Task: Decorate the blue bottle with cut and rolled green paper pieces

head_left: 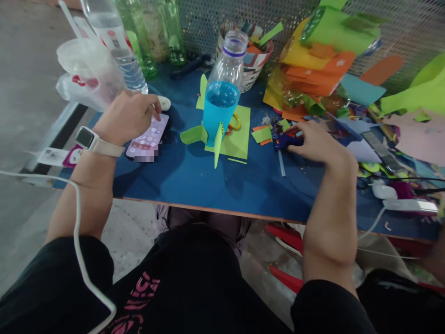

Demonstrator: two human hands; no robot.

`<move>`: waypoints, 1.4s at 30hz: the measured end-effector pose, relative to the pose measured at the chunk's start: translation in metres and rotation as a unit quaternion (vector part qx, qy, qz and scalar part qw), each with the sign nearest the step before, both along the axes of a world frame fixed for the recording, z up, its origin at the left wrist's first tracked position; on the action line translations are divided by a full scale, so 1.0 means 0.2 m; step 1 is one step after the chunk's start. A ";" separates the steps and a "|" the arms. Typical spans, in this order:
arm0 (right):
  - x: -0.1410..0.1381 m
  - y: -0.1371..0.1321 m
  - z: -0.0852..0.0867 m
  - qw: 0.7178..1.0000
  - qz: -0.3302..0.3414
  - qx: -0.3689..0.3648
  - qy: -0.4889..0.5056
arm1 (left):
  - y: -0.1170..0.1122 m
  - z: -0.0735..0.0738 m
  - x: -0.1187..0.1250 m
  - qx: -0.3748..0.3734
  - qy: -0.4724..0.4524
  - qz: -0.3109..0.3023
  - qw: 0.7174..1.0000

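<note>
My left hand [134, 111] hovers over the top end of a phone [149, 137] with a lit screen. Its fingers are bent and hold nothing; whether a fingertip touches the glass I cannot tell. A blue glue gun [285, 140] lies on its side, with a translucent glue stick [282, 163] poking out towards me. The thumb and fingers of my right hand [314, 139] close around the gun's handle. Between my hands stands an uncapped clear bottle [222, 102], wrapped in blue paper, with green fins [193, 135]. Its base is partly over a green paper sheet [239, 147].
Yellow-handled scissors [235, 122] lie behind the bottle. Green and orange paper scraps [262, 135] are beside the glue gun. A woven basket [255, 69], a water bottle [121, 51] and green bottles [172, 32] line the back. Paper clutter covers the right side; another person sits there.
</note>
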State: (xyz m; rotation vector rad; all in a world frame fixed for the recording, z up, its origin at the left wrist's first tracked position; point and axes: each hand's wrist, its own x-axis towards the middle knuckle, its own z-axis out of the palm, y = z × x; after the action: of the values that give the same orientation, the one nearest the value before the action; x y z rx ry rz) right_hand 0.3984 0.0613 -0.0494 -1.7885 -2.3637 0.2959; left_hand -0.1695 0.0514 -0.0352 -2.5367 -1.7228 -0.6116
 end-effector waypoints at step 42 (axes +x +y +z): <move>-0.64 -0.28 0.09 0.950 0.297 -0.014 0.091 | -0.46 0.03 0.56 0.046 -0.221 -0.214 0.950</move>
State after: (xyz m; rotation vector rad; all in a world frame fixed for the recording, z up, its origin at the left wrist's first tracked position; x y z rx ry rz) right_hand 0.2699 0.0057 -0.0319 -0.9578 -2.7042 0.5400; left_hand -0.0566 -0.0407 -0.0299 -2.8786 -1.1678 -1.3351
